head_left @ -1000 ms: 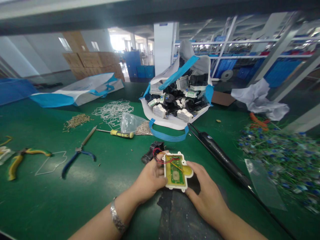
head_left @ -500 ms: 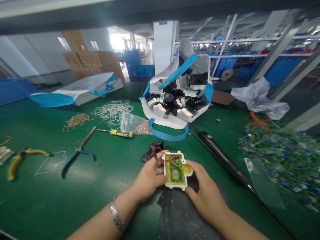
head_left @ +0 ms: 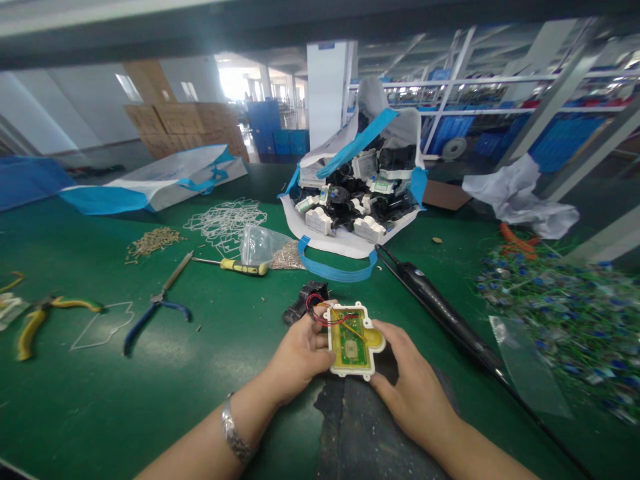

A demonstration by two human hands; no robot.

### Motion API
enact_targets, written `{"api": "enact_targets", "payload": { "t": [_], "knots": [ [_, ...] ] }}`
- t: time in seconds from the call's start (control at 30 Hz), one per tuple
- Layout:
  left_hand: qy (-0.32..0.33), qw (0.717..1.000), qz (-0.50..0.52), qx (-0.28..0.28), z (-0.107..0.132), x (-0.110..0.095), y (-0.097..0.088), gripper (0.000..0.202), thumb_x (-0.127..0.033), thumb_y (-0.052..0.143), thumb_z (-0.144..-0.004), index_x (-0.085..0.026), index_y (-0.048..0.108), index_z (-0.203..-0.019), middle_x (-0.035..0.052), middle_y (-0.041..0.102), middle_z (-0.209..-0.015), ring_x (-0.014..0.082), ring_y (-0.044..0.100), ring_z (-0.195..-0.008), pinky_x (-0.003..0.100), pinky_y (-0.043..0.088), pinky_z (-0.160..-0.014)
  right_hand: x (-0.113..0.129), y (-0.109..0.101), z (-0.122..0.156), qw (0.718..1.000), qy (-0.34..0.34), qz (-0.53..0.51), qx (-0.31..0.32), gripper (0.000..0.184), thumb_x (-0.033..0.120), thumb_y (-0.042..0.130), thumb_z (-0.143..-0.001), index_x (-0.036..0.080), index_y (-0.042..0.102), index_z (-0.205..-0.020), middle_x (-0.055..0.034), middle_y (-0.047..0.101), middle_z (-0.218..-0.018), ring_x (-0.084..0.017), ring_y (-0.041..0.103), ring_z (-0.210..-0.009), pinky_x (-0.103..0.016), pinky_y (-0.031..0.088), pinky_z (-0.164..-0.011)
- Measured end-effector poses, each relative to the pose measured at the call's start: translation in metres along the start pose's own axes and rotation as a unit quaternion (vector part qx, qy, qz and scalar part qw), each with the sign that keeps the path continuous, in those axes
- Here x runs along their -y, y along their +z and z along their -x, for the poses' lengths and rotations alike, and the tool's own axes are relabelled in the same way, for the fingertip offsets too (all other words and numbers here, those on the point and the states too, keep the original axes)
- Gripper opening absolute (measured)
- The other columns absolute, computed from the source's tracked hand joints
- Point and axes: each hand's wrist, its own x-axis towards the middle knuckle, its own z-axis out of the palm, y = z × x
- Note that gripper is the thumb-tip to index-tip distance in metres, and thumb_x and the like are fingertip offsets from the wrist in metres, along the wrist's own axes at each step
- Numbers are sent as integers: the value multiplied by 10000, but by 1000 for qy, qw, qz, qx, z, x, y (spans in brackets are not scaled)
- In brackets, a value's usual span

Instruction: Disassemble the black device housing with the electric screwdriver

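A white plastic housing with a green circuit board (head_left: 351,341) inside is held between both my hands, low in the middle of the view. My left hand (head_left: 299,357) grips its left edge with closed fingers. On the right edge, my right hand (head_left: 415,393) is curled round it. Red and yellow wires run from the board to a black part (head_left: 303,301) lying on the green table just behind it.
An open white and blue bag (head_left: 357,193) full of black and white parts stands behind. A long black tool (head_left: 440,313) lies at right, a screwdriver (head_left: 240,267), blue pliers (head_left: 155,310) and yellow pliers (head_left: 45,313) at left. Green and blue wire scraps (head_left: 565,320) cover the right side.
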Motion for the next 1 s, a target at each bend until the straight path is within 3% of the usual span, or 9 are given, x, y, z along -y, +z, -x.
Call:
{"api": "enact_targets", "payload": {
  "t": [0.37,0.63,1.0],
  "knots": [
    [12,999,-32,10,1,1,-3,617,-76,616,-597,-168,348,-1145,105,515,-1108,245,567,-926,320,474,-753,1,0,0,1000,-10,8,-5,527,127,391,-666,182,321,-1185,-97,414,-1119,-248,410,-1049,-443,395,-888],
    [30,994,-108,-17,-1,7,1,592,-104,651,-604,-172,348,-1108,74,577,-994,217,593,-855,333,471,-771,1,0,1,999,-32,13,-3,510,110,383,-674,183,321,-1175,-105,414,-1097,-255,419,-1032,-446,414,-864],
    [29,996,-83,-28,-1,11,2,564,-137,658,-617,-160,344,-1085,76,583,-960,210,593,-821,345,474,-752,0,1,2,1000,-28,13,0,516,105,381,-676,182,327,-1184,-100,410,-1109,-247,419,-1038,-443,413,-873]
  ]
}}
